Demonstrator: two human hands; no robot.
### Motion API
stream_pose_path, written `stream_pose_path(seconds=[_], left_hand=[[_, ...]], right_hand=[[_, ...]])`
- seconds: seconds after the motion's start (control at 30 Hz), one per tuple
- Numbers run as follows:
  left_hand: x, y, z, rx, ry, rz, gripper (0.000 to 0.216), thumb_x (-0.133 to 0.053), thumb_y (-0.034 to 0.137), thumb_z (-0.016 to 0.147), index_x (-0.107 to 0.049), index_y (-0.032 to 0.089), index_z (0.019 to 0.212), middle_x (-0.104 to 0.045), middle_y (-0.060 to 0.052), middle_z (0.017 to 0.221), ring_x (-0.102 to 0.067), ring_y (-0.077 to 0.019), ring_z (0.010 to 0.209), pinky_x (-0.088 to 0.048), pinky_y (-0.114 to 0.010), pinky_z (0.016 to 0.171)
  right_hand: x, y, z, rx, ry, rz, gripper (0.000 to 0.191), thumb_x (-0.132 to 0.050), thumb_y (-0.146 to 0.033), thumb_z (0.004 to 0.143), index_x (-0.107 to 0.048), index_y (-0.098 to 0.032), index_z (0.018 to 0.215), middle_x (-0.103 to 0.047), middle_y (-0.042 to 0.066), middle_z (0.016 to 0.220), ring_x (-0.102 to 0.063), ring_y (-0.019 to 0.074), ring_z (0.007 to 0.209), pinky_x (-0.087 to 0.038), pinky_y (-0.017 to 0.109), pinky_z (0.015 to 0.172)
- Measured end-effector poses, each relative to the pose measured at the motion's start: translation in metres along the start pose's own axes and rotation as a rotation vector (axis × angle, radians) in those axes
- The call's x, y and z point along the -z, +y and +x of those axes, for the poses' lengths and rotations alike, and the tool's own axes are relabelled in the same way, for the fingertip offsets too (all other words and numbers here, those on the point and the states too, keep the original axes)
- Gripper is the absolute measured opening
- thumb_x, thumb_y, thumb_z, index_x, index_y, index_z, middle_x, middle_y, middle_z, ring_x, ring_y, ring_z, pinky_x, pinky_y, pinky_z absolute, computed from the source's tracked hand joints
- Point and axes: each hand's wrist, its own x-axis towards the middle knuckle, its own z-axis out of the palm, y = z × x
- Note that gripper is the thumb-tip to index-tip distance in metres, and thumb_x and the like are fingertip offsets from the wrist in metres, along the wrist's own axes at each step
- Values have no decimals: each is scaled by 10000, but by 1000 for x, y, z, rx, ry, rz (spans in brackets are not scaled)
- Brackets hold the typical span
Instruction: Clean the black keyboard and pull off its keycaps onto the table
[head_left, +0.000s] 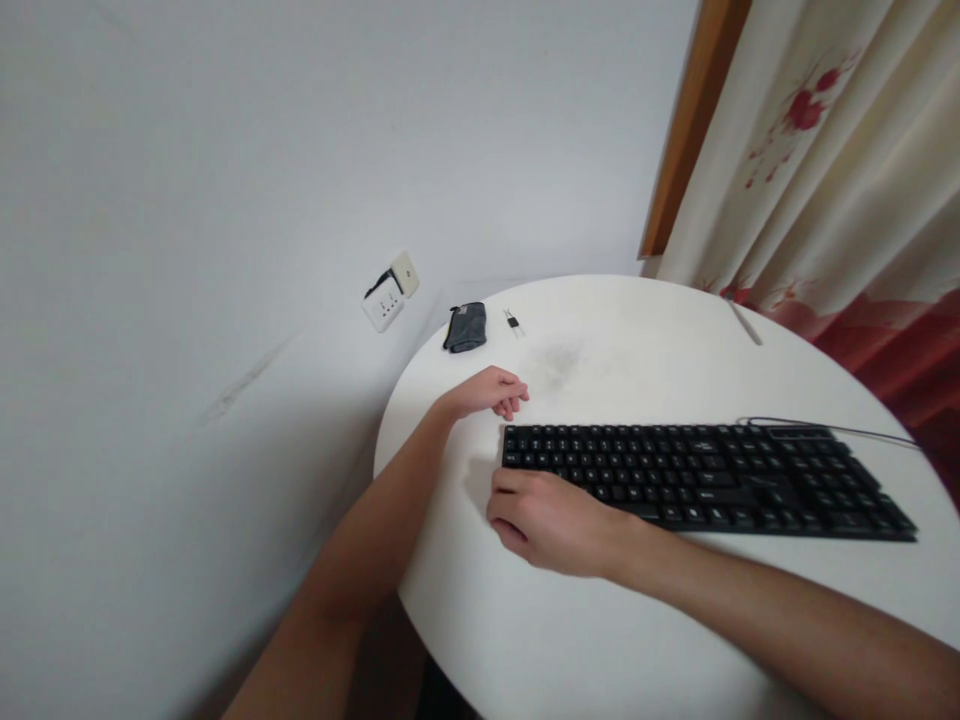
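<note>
A black full-size keyboard lies on the white round table. My right hand is over its lower left corner, covering some keys. The fingers of that hand are curled in, and whatever they may hold is hidden. Just beyond the keyboard's upper left corner is my left hand, apart from the right one. Its fingers are bent and drawn together; I cannot make out anything between them.
A folded dark grey cloth lies near the wall, beside a small black-and-clear object. The keyboard's cable runs off to the right. A thin pale strip rests by the far edge, close to the curtain. Wall sockets are at left.
</note>
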Motion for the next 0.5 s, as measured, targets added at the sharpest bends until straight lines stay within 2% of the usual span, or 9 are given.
stream_pose_path(seconds=[0.13,0.2,0.23,0.3,0.5], left_hand=[[0,-1,1,-12,-11,-18,416,-601,501,852,-686,96,901,-675,-55,708,-656,-127,569,-481,-214,541],[0,-1,1,-4,-8,-19,423,-605,511,846,-686,99,897,-678,-56,704,-656,-129,570,-481,-215,543],[0,-1,1,2,-6,-18,422,-606,511,844,-687,100,892,-677,-55,699,-656,-129,566,-479,-215,539],[-1,0,2,10,-3,-12,409,-608,500,844,-687,101,881,-671,-51,690,-654,-129,559,-470,-211,527],[0,0,1,25,8,6,375,-599,468,856,-691,105,871,-672,-55,686,-651,-126,553,-459,-207,523]], right_hand=[[19,26,-3,-348,157,-117,202,-460,-160,951,-640,-141,862,-579,70,908,-565,156,796,-444,269,757],[23,38,-6,-481,154,-193,193,-458,-157,948,-637,-135,880,-575,79,910,-568,162,771,-445,281,741],[23,40,-7,-493,129,-216,181,-465,-152,941,-635,-133,884,-575,81,910,-571,166,772,-446,285,738],[17,33,-10,-415,66,-226,159,-478,-146,929,-630,-131,889,-578,83,911,-576,174,789,-450,289,740],[-9,-21,-18,72,-135,-107,124,-512,-127,906,-626,-131,858,-596,61,870,-562,163,750,-460,271,668]])
